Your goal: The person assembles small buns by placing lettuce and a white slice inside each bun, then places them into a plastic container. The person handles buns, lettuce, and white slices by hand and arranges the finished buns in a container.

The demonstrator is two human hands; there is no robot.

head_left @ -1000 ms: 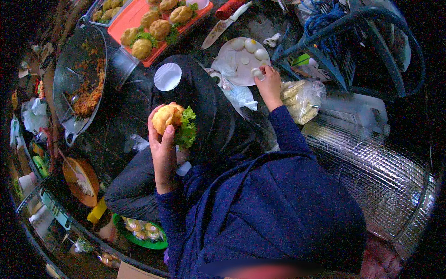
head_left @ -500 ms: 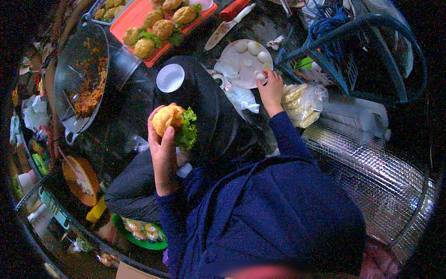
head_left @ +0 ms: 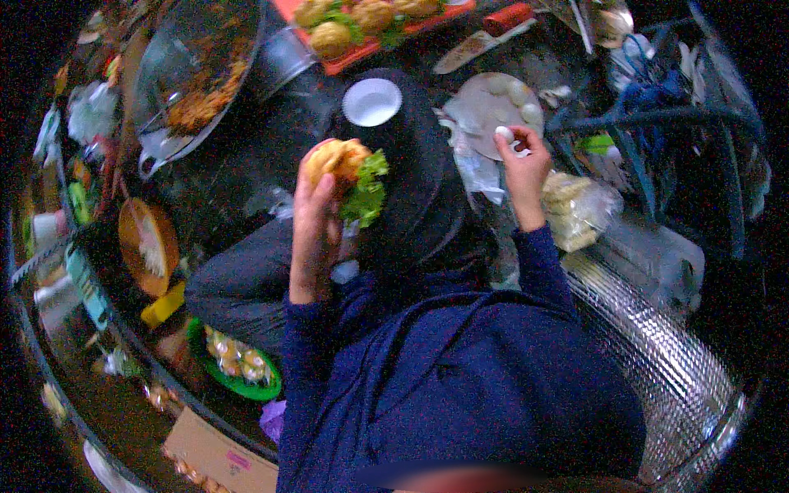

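Observation:
My left hand (head_left: 312, 226) is closed around a golden fried bun (head_left: 335, 160), which it holds up in front of my legs. A frilly green lettuce leaf (head_left: 367, 193) sticks out of the bun's right side. Pinched between the fingertips of my right hand (head_left: 528, 171) is a small piece of boiled egg (head_left: 505, 134), over the near edge of a pale round plate (head_left: 474, 97). Other white boiled eggs (head_left: 519, 92) lie along the plate's far right side. A white pleated paper cup (head_left: 371, 101) rests on my dark-clothed leg.
Beyond my legs stand a red-orange tray (head_left: 355, 57) of filled buns and a knife (head_left: 477, 52). A pan with reddish filling (head_left: 193, 113) is at left. To the right are a bag of pale food (head_left: 573, 215), a blue rack (head_left: 657, 119) and a silver quilted sheet (head_left: 657, 337).
My right hand has lifted the egg piece off the plate and drawn back slightly. The view has shifted, so the surroundings sit further right and higher. The left hand still holds the bun.

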